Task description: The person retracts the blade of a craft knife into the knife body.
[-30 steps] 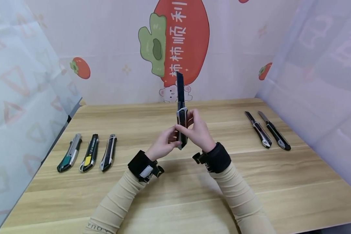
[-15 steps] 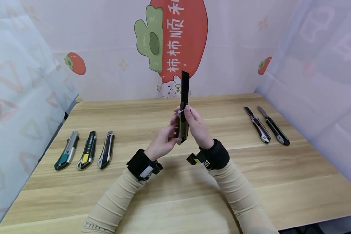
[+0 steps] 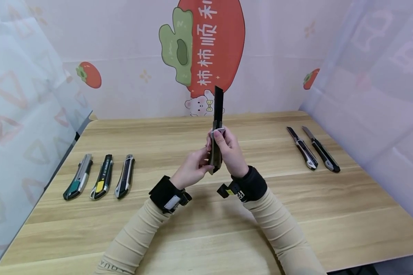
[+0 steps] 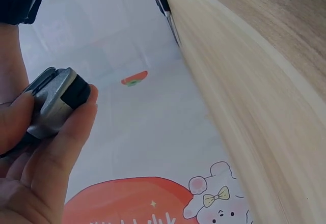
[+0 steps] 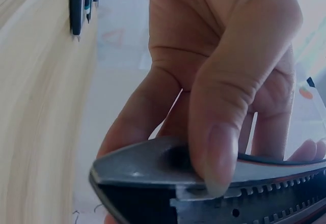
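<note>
A utility knife [image 3: 218, 105] with a long dark blade extended stands nearly upright, raised in front of me at the middle. My left hand [image 3: 192, 168] holds the lower end of its handle between thumb and fingers. Higher up, my right hand [image 3: 234, 156] grips the handle, its thumb lying near where the blade comes out. The right wrist view shows that thumb pressed on the grey metal nose of the knife [image 5: 135, 170], beside a toothed slot. In the left wrist view the metal butt of the knife [image 4: 53, 102] sits between thumb and fingers.
Three retracted utility knives lie at the left: a green-and-grey one [image 3: 78, 177], a yellow-and-black one [image 3: 102, 177] and a dark-and-silver one [image 3: 125, 176]. Two knives with blades out, one silver-ended [image 3: 304, 149] and one black [image 3: 322, 152], lie at the right on the wooden table [image 3: 206, 229].
My right thumb has shifted from the lower handle up to the nose, and the knife has turned about its length and moved slightly right. The blade is out throughout.
</note>
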Demonstrator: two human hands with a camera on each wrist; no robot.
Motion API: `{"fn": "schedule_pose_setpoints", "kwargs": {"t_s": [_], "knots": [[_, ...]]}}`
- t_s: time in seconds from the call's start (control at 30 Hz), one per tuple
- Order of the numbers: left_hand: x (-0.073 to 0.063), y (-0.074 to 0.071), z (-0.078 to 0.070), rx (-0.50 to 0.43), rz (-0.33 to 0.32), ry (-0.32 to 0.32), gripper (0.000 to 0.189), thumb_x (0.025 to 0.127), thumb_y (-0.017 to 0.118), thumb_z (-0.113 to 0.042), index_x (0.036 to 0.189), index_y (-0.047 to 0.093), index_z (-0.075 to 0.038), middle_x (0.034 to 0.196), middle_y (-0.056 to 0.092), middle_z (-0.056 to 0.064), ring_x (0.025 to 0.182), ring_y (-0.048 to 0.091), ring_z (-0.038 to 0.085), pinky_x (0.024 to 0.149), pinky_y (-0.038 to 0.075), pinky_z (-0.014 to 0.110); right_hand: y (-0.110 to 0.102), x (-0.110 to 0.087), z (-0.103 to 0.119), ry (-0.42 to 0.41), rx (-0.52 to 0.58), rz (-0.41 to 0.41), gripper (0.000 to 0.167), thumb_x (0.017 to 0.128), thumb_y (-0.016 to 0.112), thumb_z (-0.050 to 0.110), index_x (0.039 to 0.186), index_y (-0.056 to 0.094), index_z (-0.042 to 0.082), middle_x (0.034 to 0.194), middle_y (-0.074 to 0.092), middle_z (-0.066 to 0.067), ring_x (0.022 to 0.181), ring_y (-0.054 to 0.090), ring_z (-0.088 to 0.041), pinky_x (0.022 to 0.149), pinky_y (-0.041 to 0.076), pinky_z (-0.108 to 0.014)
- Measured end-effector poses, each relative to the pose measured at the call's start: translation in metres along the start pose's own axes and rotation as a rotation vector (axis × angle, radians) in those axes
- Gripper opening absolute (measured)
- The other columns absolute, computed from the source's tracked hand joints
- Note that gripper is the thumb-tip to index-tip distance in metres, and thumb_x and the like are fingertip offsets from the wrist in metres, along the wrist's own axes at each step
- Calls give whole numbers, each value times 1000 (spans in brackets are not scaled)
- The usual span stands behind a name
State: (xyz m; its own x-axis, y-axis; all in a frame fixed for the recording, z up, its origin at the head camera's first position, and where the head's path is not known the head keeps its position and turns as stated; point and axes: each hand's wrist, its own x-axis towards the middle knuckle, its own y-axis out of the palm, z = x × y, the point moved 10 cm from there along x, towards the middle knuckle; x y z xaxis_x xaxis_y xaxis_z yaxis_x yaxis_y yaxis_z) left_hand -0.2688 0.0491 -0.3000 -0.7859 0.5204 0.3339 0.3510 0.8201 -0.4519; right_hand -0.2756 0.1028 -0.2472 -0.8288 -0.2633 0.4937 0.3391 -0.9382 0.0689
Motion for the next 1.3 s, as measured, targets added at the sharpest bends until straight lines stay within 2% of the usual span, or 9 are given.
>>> {"fn": "schedule_pose_setpoints", "kwargs": {"t_s": [0.23, 0.47, 0.77, 1.0, 1.2, 1.3], "knots": [[-1, 1, 4, -25, 18, -33, 43, 77, 53, 10, 117, 43, 2, 104, 58, 23, 88, 61, 28, 72, 51, 26, 1, -1, -2, -6, -9, 13, 20, 92, 33, 10, 96, 41, -8, 73, 48, -6, 68, 47, -18, 68, 42, -24], [-3, 2, 5, -43, 41, -50, 58, 77, 52, 11, 129, 31, 2, 110, 54, 25, 95, 58, 31, 76, 50, 28, 1, -1, -1, -6, -36, 26, 22, 91, 37, 8, 101, 39, -11, 77, 49, -7, 71, 49, -17, 73, 44, -25], [-4, 2, 9, -39, 44, -63, 58, 77, 51, 12, 130, 30, 2, 112, 53, 26, 95, 58, 32, 76, 50, 28, 1, -1, -6, 1, -79, 40, 20, 88, 42, 1, 104, 40, -11, 82, 50, -9, 74, 50, -17, 70, 43, -23], [-3, -1, 5, -40, 44, -34, 52, 76, 49, 15, 125, 36, 2, 113, 52, 26, 97, 56, 33, 77, 50, 29, 5, -1, -2, -36, -141, 63, 23, 84, 46, -3, 106, 41, -7, 86, 51, -12, 77, 51, -16, 70, 45, -22], [-5, -7, 0, -7, 35, -24, 49, 76, 49, 14, 123, 37, 6, 113, 52, 24, 96, 57, 32, 77, 50, 29, 7, -2, -2, -41, -94, 77, 26, 87, 45, 2, 111, 41, -7, 89, 54, -5, 81, 53, -15, 77, 44, -25], [-7, -12, -1, 1, 18, -33, 46, 76, 49, 14, 121, 39, 5, 111, 53, 24, 94, 57, 31, 76, 50, 29, 11, -1, -9, 5, -37, 99, 33, 89, 43, 13, 115, 41, -7, 93, 57, -3, 89, 54, -16, 86, 40, -29]]}}
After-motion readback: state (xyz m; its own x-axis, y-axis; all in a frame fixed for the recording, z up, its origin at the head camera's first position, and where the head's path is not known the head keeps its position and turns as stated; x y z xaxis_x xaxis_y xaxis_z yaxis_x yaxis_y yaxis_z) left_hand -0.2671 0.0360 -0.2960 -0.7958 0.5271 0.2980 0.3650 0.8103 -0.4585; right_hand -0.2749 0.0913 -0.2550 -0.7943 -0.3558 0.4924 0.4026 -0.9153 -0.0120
